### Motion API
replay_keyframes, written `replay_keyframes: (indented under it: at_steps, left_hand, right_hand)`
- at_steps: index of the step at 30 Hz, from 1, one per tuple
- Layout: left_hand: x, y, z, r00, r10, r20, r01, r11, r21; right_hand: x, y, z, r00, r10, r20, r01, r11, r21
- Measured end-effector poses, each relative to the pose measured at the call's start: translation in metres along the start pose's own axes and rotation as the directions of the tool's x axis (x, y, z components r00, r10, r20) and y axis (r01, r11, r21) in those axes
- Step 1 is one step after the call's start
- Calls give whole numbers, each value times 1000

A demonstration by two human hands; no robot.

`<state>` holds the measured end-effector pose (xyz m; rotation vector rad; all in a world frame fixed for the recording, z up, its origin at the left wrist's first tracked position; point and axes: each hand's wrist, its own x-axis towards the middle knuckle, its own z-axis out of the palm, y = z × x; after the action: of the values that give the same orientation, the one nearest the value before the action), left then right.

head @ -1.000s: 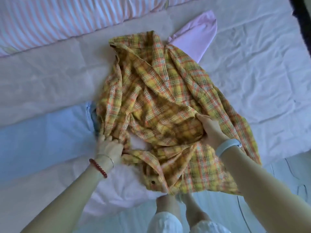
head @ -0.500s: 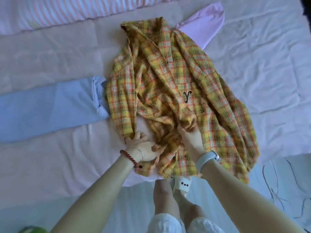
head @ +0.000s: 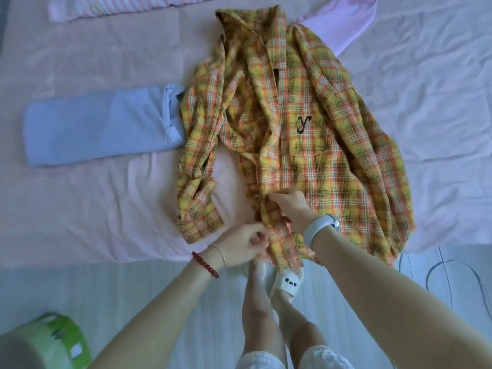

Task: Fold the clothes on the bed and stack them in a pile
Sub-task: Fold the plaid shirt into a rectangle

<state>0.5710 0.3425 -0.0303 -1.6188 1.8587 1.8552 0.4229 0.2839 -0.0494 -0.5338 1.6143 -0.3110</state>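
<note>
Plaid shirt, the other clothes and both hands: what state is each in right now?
Plaid shirt: spread face up on the bed, unfolded, wrinkled, front open low down.
Blue garment: folded, lying flat left of the shirt.
Pink garment: partly under the shirt's collar end; folding unclear.
Left hand: pinching the shirt's bottom edge.
Right hand: gripping the shirt's front edge.

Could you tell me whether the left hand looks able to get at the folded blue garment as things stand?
Probably yes: bare sheet lies between the left hand and the blue garment, but it must first release the plaid shirt.
</note>
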Motion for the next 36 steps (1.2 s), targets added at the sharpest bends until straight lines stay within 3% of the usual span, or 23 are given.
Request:
replay_keyframes:
  at_steps: [2, 4, 5, 6, 8, 10, 14, 16, 18, 20, 22, 23, 24, 26, 28, 32, 34, 36]
  left_hand:
    - [3, -7, -1, 963, -57, -265, 25, 992, -123]
    - [13, -17, -5, 821, -173, -544, 103, 982, -156]
    - [21, -19, -8, 766, -239, -596, 153, 969, -192]
    - [30, -19, -10, 749, -296, -593, 197, 954, -227]
    - [51, -12, -3, 782, -360, -509, 254, 930, -267]
    - [70, -3, 10, 797, -394, -458, 277, 912, -302]
    - [90, 7, 24, 716, -497, -490, 324, 858, -397]
    - [83, 8, 24, 684, -491, -539, 248, 852, -461]
    - [63, 6, 19, 601, -463, -651, 95, 851, -517]
    - [33, -2, 11, 442, -463, -768, -17, 852, -523]
    - [5, -19, 7, 319, -492, -810, 8, 856, -516]
    - [-4, -29, 7, 290, -517, -805, 84, 852, -516]
    - [-10, -38, 8, 296, -547, -783, 187, 837, -514]
    - [-14, -51, 15, 373, -596, -711, 410, 793, -450]
    - [-13, -56, 22, 450, -617, -646, 484, 776, -404]
    - [-10, -56, 27, 571, -522, -634, 209, 839, -503]
    - [-13, -54, 29, 572, -517, -636, 89, 810, -579]
    - [-20, -52, 31, 540, -541, -645, 10, 770, -638]
  right_hand:
    - [6, 9, -5, 1000, 12, -16, -11, 997, 77]
    - [7, 17, -8, 999, -7, -41, 11, 995, 101]
    - [5, 22, -10, 996, -30, -78, 36, 996, 76]
    - [1, 27, -14, 990, -62, -127, 68, 997, 42]
    - [-9, 39, -23, 974, -118, -193, 113, 993, -33]
    - [-15, 50, -34, 973, -145, -179, 135, 989, -67]
    - [-20, 58, -55, 966, -170, -192, 165, 985, -40]
    - [-26, 55, -60, 948, -216, -235, 217, 976, -24]
    - [-34, 53, -63, 902, -315, -293, 314, 948, -54]
    - [-42, 53, -65, 811, -467, -353, 444, 884, -150]
    - [-48, 60, -64, 738, -590, -327, 534, 808, -250]
    - [-49, 65, -61, 744, -607, -280, 532, 791, -302]
    - [-47, 72, -57, 787, -577, -219, 489, 799, -349]
    - [-39, 87, -49, 894, -430, -124, 328, 819, -470]
    - [-31, 99, -45, 945, -294, -147, 182, 840, -511]
    - [-22, 100, -49, 970, -231, -75, 191, 918, -348]
    - [-23, 96, -49, 966, -257, -21, 231, 898, -373]
    - [-27, 99, -47, 937, -339, -82, 285, 879, -383]
